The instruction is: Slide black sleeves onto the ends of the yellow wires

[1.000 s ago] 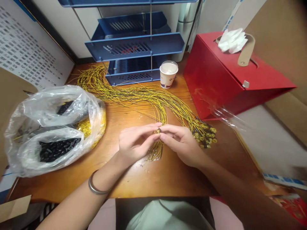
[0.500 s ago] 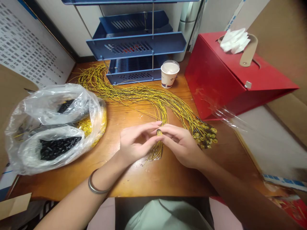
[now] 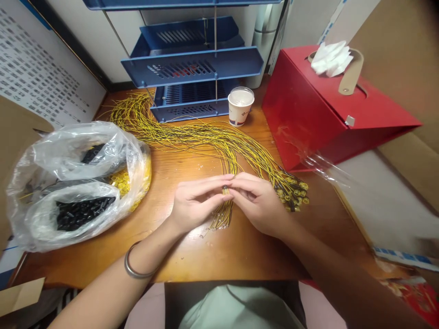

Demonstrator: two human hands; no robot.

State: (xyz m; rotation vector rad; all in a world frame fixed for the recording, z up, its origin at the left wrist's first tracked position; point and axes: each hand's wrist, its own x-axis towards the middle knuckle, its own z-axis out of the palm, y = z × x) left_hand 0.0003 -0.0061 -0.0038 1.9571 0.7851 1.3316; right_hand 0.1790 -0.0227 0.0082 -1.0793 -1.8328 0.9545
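My left hand (image 3: pixel 194 201) and my right hand (image 3: pixel 259 201) meet above the wooden table, their fingertips pinched together. Between them is a small yellow-and-black connector piece (image 3: pixel 225 188), mostly covered by the fingers. Beneath the hands runs a bundle of thin yellow and black wires (image 3: pixel 224 157), whose bare metal-tipped ends (image 3: pixel 217 225) fan out on the near side. To the right of my right hand lies a cluster of wire ends fitted with yellow and black pieces (image 3: pixel 295 189).
A clear plastic bag (image 3: pixel 24 183) on the left holds loose black pieces (image 3: pixel 84 212) and yellow pieces (image 3: pixel 123 183). Behind stand a blue tray rack (image 3: pixel 192 68) and a paper cup (image 3: pixel 240 109). A red box (image 3: pixel 308 105) with tissue occupies the right.
Both hands stay together, and their fingers have closed further round the small piece, so less of its yellow part shows. The whole view has shifted slightly.
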